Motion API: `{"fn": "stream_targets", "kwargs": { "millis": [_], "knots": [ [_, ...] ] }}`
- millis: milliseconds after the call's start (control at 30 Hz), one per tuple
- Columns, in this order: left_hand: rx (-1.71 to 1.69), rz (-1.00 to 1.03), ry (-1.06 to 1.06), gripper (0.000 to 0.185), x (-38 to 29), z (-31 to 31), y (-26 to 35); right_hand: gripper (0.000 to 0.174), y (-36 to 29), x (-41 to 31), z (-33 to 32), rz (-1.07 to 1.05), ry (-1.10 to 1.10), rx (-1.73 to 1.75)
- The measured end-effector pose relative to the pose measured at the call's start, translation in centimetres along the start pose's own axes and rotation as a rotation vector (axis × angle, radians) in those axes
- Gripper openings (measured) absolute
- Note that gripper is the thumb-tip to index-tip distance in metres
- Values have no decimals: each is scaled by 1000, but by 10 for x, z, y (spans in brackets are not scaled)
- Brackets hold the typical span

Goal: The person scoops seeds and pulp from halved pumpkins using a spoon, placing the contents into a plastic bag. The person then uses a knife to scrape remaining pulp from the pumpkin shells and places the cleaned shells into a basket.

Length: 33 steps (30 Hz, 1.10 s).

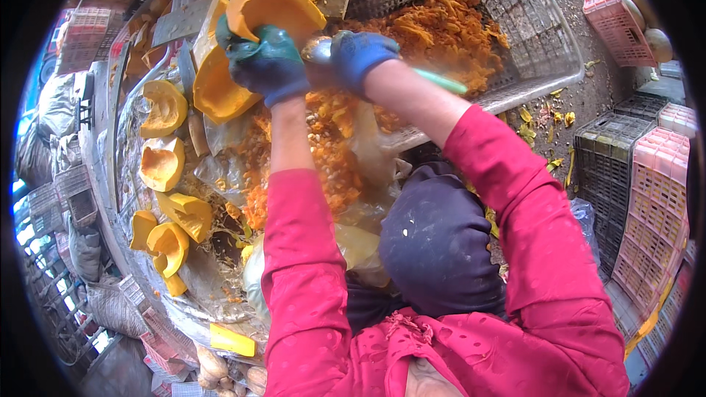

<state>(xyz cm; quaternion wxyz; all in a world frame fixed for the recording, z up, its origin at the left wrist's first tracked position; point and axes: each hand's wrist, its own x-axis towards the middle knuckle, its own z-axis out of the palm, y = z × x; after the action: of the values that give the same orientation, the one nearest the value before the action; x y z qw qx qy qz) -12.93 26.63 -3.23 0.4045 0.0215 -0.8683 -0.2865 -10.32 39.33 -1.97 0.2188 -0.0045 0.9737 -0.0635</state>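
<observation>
My left hand [267,63], in a green-coated blue work glove, grips a curved piece of peeled pumpkin [276,3] with its hollow side towards me. In my blue-gloved right hand [364,58] is a spoon [318,51]; a light green handle [441,81] sticks out behind the fist. The spoon's bowl is just below the pumpkin's rim, and whether they touch I cannot tell. Under my forearms lies a heap of orange pumpkin pulp and seeds [325,138]. Another hollow pumpkin piece [220,88] rests just beneath my left hand.
A large plastic crate [543,38] beyond my right hand holds scraped pulp [436,38]. To the left lie a wooden-handled knife [197,132] and several pumpkin pieces [162,162]. Stacked crates [656,215] stand at the right, and a pink crate [618,16] of whole squashes is farther back.
</observation>
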Motion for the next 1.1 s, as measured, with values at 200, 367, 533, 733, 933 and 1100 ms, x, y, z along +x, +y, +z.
{"fn": "stream_targets", "kwargs": {
  "millis": [200,367,533,733,933,1100],
  "knots": [
    [33,-134,-37,43,8,-4,14,38,11,-12,-9,-208,259,287],
    [-54,-192,-42,54,7,-7,18,32,-3,-11,-6,-187,431,429],
    [-81,-19,73,54,3,-9,14,42,-5,-15,-10,-259,439,306],
    [-97,120,97,51,2,-7,15,32,-14,0,-3,-345,623,339],
    [-181,-77,57,31,-2,-6,12,36,4,9,4,-305,203,-92],
    [-281,-40,157,26,-2,4,2,47,24,9,-23,-411,70,-292]
  ]
}}
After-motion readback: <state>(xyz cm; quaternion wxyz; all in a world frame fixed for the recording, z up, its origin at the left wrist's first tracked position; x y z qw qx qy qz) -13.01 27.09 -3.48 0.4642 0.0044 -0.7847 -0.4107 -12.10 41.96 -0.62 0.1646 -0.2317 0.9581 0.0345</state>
